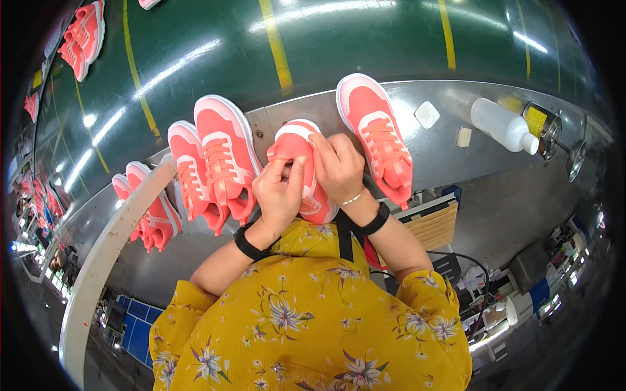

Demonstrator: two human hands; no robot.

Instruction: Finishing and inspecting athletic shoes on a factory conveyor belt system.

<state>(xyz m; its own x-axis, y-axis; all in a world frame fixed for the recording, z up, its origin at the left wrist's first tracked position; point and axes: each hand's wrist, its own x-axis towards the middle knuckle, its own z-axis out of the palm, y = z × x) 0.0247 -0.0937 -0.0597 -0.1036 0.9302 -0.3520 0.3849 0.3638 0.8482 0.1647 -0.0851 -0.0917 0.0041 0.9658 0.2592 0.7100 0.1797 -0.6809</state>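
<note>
Both hands close on a coral-and-white sneaker at the centre of the frame: the left hand grips it from seven o'clock with fingers curled on its side, and the right hand clamps over it from four o'clock, fingertips pressed to its upper. The shoe sits at the edge of a grey metal bench beside a green conveyor belt. A matching shoe lies at two o'clock of it, and a pair at nine o'clock — all toe-up. Farther out at three o'clock, a white plastic bottle lies on its side near a small metal can.
</note>
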